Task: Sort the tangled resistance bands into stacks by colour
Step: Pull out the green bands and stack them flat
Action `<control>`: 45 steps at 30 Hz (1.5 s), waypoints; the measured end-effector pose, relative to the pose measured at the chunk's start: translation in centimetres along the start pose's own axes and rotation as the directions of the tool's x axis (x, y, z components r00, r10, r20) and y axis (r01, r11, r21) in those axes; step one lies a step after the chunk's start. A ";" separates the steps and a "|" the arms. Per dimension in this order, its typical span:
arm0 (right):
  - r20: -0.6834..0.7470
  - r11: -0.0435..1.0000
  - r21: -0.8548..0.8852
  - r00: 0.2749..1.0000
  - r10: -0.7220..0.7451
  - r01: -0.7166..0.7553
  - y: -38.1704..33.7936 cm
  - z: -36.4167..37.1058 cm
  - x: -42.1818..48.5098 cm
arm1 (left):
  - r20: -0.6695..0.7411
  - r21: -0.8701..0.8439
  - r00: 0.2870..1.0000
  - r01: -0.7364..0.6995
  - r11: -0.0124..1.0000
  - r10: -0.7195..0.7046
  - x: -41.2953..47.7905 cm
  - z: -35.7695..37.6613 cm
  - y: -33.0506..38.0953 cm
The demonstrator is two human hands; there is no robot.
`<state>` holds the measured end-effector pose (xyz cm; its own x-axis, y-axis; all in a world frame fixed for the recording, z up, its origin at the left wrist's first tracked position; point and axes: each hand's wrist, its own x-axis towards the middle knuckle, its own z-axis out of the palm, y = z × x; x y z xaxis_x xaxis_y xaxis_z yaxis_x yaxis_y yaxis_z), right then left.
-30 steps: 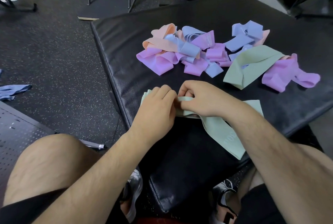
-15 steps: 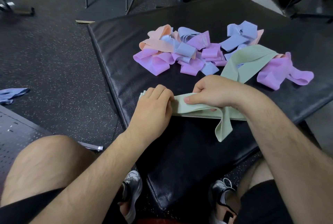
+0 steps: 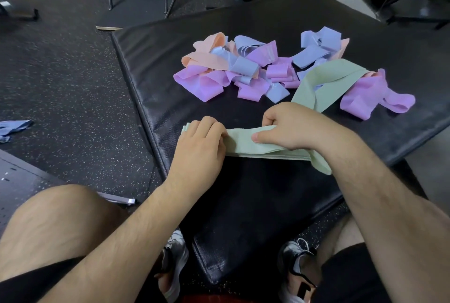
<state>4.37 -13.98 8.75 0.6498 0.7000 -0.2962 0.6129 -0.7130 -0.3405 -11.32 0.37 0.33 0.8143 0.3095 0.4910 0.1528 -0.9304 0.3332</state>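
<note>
A person sits on the floor with a big black mat [image 3: 151, 71] in front of them. A green stack [image 3: 243, 143] of flat bands lies on the near part of the mat, right under both hands. The left hand [image 3: 202, 142] sits on the left end of the stack, with its fingers bent and pressed together on top; the thumb is hidden. The right hand [image 3: 289, 127] pinches the top green band, thumb on the near side and fingers curled over the far edge. One loose green end [image 3: 321, 166] hangs down by the right wrist. Farther back on the mat is a messy pile [image 3: 233, 69] of purple, blue and peach bands. One more green band [image 3: 323, 81] lies across the pile's right side. A blue band [image 3: 14, 127] lies alone on the floor at the left.
</note>
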 end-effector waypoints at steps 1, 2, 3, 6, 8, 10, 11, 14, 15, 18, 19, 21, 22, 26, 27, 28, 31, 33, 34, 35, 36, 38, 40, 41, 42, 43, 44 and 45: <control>0.009 1.000 -0.007 1.000 0.005 -0.005 0.2 0.3 0.1 | -0.009 0.012 1.000 0.004 1.000 -0.004 -0.1 0.0 0.1; 0.019 1.000 -0.006 1.000 0.012 -0.012 0.4 0.5 0.2 | -0.016 0.024 1.000 0.005 1.000 -0.005 -0.2 0.0 0.2; 0.027 1.000 0.003 0.999 0.018 -0.019 0.5 0.6 0.3 | -0.021 0.035 1.000 0.007 0.999 -0.007 -0.2 0.0 0.3; 0.038 0.999 0.040 0.999 0.019 -0.021 0.9 0.8 0.5 | -0.030 0.080 0.999 0.013 0.997 -0.011 -0.1 0.1 0.7; 0.039 0.999 0.048 0.999 0.013 -0.015 0.9 1.0 0.5 | -0.046 0.069 0.999 -0.025 0.997 0.028 0.1 0.2 1.4; 0.027 0.999 0.049 1.000 0.008 -0.009 0.9 1.1 0.4 | -0.041 -0.040 0.992 -0.118 0.992 0.116 0.4 0.4 2.6; 0.018 0.999 0.049 1.000 0.002 -0.003 1.0 1.1 0.4 | -0.028 -0.098 0.988 -0.151 0.984 0.149 0.5 0.6 3.2; -0.004 0.998 0.052 1.000 -0.028 0.028 0.9 1.4 0.2 | 0.040 -0.213 0.989 -0.132 0.968 0.143 0.9 1.3 4.0; -0.010 0.998 0.047 0.999 -0.042 0.042 1.0 1.4 0.2 | 0.056 -0.217 0.990 -0.117 0.969 0.132 1.0 1.6 4.0; -0.007 0.997 0.049 0.998 -0.067 0.067 1.5 1.1 -0.2 | 0.061 -0.158 0.993 -0.092 0.983 0.103 0.9 1.9 4.1; -0.002 0.996 0.058 0.998 -0.067 0.067 1.8 1.0 -0.4 | 0.058 -0.141 0.994 -0.085 0.986 0.094 1.0 2.0 4.2; 0.000 0.996 0.058 0.998 -0.062 0.062 2.3 1.0 -0.6 | 0.053 -0.115 0.995 -0.074 0.991 0.081 0.9 2.1 4.4; -0.006 0.997 0.049 0.998 -0.066 0.066 2.4 1.1 -0.7 | 0.052 -0.105 0.996 -0.071 0.992 0.076 0.9 2.1 4.4; -0.006 0.997 0.028 0.998 -0.066 0.066 2.4 0.7 -1.0 | 0.046 -0.085 0.997 -0.055 0.995 0.059 0.7 2.2 4.4; -0.007 0.998 0.022 0.999 -0.054 0.054 2.6 0.2 -1.1 | 0.047 -0.082 0.997 -0.053 0.995 0.057 0.7 2.3 4.4; -0.019 0.999 0.000 0.999 -0.040 0.041 2.9 -0.2 -1.3 | 0.048 -0.077 0.997 -0.052 0.996 0.056 0.7 2.4 4.4; -0.077 0.991 -0.130 0.997 -0.021 0.011 3.2 -0.5 -1.5 | 0.046 -0.062 0.998 -0.044 0.997 0.046 0.7 2.5 4.4; -0.075 0.989 -0.145 0.997 -0.020 0.009 3.1 -0.3 -1.6 | 0.044 -0.055 0.998 -0.039 0.998 0.041 0.7 2.5 4.4; -0.068 0.991 -0.133 0.998 -0.012 0.003 3.2 -0.4 -1.7 | 0.044 -0.052 0.998 -0.038 0.998 0.040 0.7 2.5 4.5; -0.062 0.993 -0.116 0.998 0.001 -0.008 3.5 -0.8 -1.9 | 0.044 -0.047 0.998 -0.037 0.998 0.039 0.6 2.5 4.5; -0.058 0.995 -0.097 0.998 0.016 -0.022 3.9 -1.3 -2.1 | 0.046 -0.039 0.998 -0.034 0.999 0.036 0.6 2.5 4.5; -0.065 0.997 -0.067 0.997 0.035 -0.040 4.8 -2.1 -2.5 | 0.051 -0.022 0.998 -0.026 0.999 0.027 0.6 2.6 4.6; -0.080 0.996 -0.074 0.996 0.040 -0.046 5.2 -2.1 -2.7 | 0.053 -0.010 0.998 -0.019 1.000 0.019 0.6 2.6 4.7; -0.087 0.994 -0.098 0.995 0.040 -0.048 5.3 -1.9 -2.7 | 0.054 -0.007 0.998 -0.015 1.000 0.015 0.6 2.6 4.7; -0.093 0.991 -0.124 0.995 0.040 -0.051 5.3 -1.5 -2.6 | 0.056 -0.005 0.998 -0.012 1.000 0.012 0.6 2.5 4.8; -0.095 0.989 -0.139 0.995 0.042 -0.055 5.3 -1.2 -2.5 | 0.059 -0.002 0.998 -0.009 1.000 0.009 0.7 2.5 5.0; -0.096 0.988 -0.140 0.994 0.045 -0.058 5.4 -0.9 -2.4 | 0.060 0.003 0.998 -0.004 1.000 0.003 0.7 2.5 5.2; -0.097 0.989 -0.133 0.994 0.046 -0.059 5.5 -0.7 -2.3 | 0.057 0.013 0.998 0.005 1.000 -0.005 0.7 2.5 5.4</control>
<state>6.52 -19.55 8.24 0.7183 0.6589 -0.2233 0.6277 -0.7522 -0.2004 -8.52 -4.88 0.47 0.8440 0.3028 0.4428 0.1636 -0.9314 0.3251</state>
